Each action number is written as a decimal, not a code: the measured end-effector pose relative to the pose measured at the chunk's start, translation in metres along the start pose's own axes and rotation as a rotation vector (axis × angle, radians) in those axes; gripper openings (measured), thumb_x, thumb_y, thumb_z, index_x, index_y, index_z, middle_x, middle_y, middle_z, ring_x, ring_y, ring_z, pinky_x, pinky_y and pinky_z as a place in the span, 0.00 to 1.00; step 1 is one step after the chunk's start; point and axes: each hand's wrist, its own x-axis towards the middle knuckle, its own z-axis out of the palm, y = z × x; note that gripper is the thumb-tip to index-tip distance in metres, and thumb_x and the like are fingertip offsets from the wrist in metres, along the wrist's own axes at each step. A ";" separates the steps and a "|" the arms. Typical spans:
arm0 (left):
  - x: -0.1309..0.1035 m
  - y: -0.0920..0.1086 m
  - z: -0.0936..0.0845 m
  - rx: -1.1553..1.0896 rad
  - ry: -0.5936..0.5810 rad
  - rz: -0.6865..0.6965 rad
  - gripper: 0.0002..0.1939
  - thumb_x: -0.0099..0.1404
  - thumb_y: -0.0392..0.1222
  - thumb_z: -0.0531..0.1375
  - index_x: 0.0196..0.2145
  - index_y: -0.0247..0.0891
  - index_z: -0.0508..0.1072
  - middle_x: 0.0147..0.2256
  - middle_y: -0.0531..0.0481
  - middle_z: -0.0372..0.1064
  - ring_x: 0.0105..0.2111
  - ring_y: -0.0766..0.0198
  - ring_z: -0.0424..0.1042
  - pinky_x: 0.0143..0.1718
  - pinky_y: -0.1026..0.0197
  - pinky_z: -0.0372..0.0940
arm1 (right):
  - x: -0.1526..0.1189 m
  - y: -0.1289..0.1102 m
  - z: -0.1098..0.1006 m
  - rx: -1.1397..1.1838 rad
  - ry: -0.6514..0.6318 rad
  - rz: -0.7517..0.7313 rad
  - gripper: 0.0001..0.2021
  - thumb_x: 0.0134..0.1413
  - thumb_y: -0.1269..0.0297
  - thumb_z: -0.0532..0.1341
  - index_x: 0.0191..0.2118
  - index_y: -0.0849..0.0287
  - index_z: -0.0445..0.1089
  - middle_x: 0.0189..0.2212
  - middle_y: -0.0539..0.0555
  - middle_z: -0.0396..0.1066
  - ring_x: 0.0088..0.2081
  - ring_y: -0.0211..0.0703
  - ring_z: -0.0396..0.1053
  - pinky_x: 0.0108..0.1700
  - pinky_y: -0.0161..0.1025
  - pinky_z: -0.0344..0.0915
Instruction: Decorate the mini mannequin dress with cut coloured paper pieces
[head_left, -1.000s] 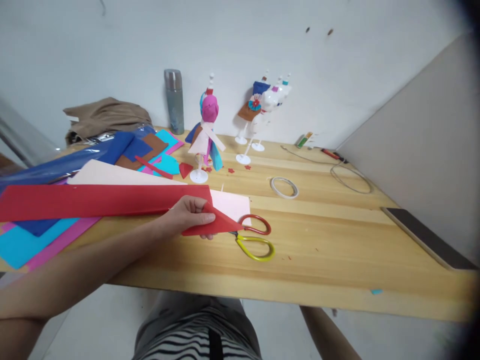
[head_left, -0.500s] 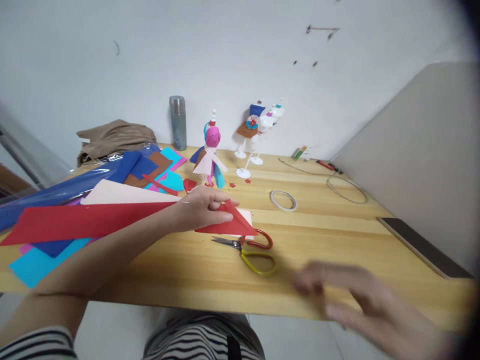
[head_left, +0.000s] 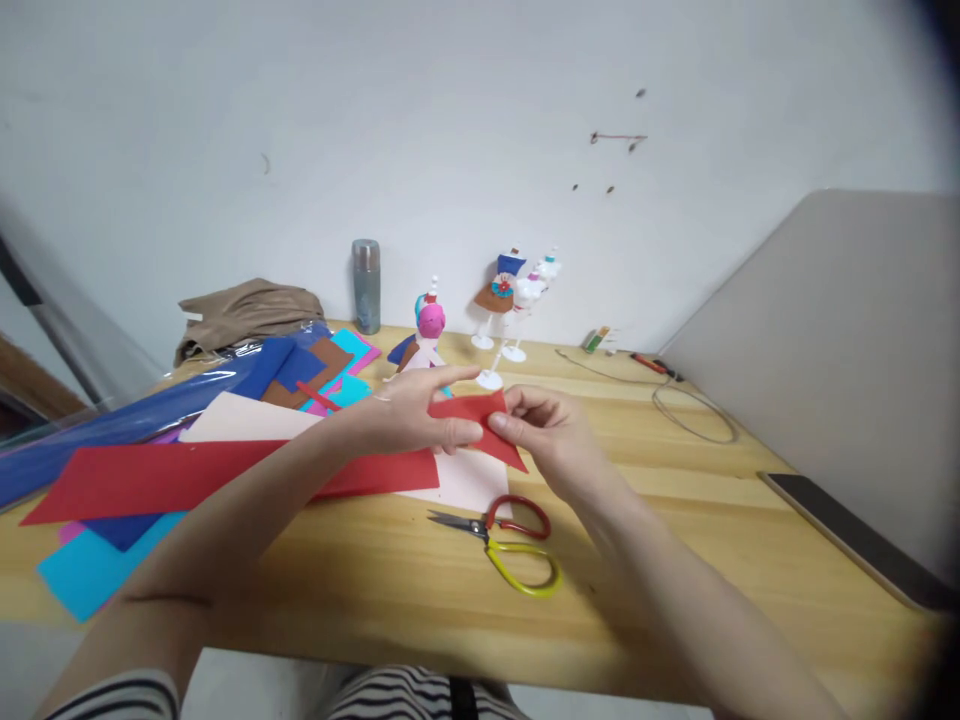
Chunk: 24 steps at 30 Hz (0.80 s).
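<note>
My right hand (head_left: 547, 430) pinches the right edge of a small red craft sheet piece (head_left: 480, 408) between thumb and fingers. My left hand (head_left: 420, 410) has its thumb over the left part of that piece, the index finger stretched out above; its other fingers are hidden behind. Beneath the left hand and forearm lies a long red strip (head_left: 172, 475), partly over a pale pink sheet (head_left: 472, 487). Scissors (head_left: 481, 528) with one red and one yellow handle lie slightly spread on the table, below the hands.
Coloured sheets (head_left: 112, 570) spread at the left, near a brown cloth (head_left: 255, 312) and a flask (head_left: 367, 290). Small decorated figures (head_left: 498, 292) on white stands are behind the hands. A cable (head_left: 697, 430) and a phone-like dark slab (head_left: 855, 535) lie at the right.
My right hand has come in from the lower right and taken hold of the red piece. My left index finger has stretched out. The view has tilted up, and the tape ring is now hidden.
</note>
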 end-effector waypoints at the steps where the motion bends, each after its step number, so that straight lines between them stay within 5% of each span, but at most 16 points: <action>1: 0.000 0.001 0.001 -0.088 0.013 -0.027 0.40 0.55 0.46 0.69 0.63 0.32 0.66 0.27 0.51 0.74 0.27 0.63 0.74 0.30 0.63 0.68 | 0.003 -0.002 -0.001 0.029 0.064 -0.045 0.19 0.37 0.50 0.76 0.25 0.57 0.70 0.22 0.47 0.71 0.23 0.34 0.65 0.26 0.34 0.62; 7: 0.014 0.007 0.027 -0.451 0.228 -0.018 0.26 0.46 0.50 0.73 0.39 0.30 0.77 0.33 0.43 0.77 0.32 0.62 0.76 0.28 0.65 0.71 | 0.014 -0.003 0.001 0.159 0.286 -0.236 0.13 0.42 0.56 0.74 0.29 0.56 0.73 0.27 0.48 0.74 0.27 0.36 0.67 0.32 0.36 0.65; 12: 0.025 0.009 0.036 -0.299 0.422 -0.047 0.13 0.54 0.47 0.66 0.23 0.33 0.72 0.22 0.48 0.73 0.22 0.68 0.71 0.26 0.67 0.66 | 0.014 -0.001 -0.003 0.108 0.210 -0.274 0.15 0.45 0.51 0.72 0.33 0.55 0.74 0.28 0.49 0.73 0.28 0.38 0.67 0.32 0.38 0.65; 17: 0.027 0.000 0.028 0.091 0.287 0.039 0.14 0.57 0.41 0.59 0.17 0.36 0.62 0.16 0.56 0.60 0.19 0.72 0.59 0.22 0.68 0.54 | 0.015 -0.005 -0.020 -0.025 0.090 -0.293 0.26 0.44 0.46 0.72 0.47 0.53 0.76 0.35 0.53 0.75 0.37 0.46 0.72 0.39 0.43 0.69; 24: 0.031 -0.004 0.020 0.300 0.066 0.085 0.17 0.57 0.41 0.57 0.17 0.38 0.54 0.17 0.59 0.48 0.20 0.73 0.49 0.21 0.65 0.45 | 0.031 0.002 -0.028 -0.085 -0.004 -0.045 0.15 0.39 0.52 0.74 0.26 0.56 0.73 0.22 0.49 0.72 0.24 0.38 0.66 0.28 0.38 0.63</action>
